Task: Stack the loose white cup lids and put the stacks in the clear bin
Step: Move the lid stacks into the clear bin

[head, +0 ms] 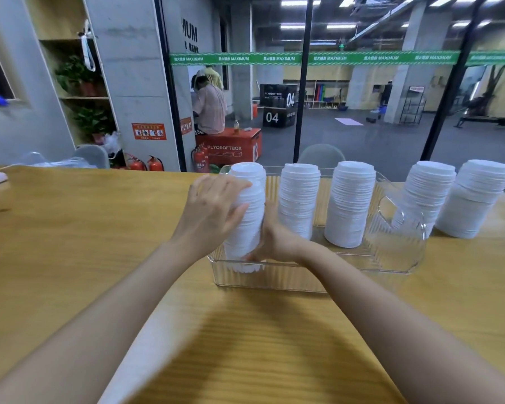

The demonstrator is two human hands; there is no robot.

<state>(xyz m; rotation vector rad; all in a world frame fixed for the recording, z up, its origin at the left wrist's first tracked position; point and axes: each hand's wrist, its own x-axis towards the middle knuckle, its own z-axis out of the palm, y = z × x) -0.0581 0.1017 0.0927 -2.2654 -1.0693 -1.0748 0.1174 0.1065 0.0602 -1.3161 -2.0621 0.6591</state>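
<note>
Here a ridged lid stack (250,211) stands in a fluted bin (274,277).

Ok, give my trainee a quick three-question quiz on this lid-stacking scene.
1. How many stacks of white plastic cup lids stand inside the clear ribbed plastic bin?
2. True or false: two more lid stacks stand on the wooden table, right of the bin.
3. The left hand and right hand hold which one: A the leftmost stack, B the middle, C the rightmost?
Key: 1 three; 2 true; 3 A.
</note>
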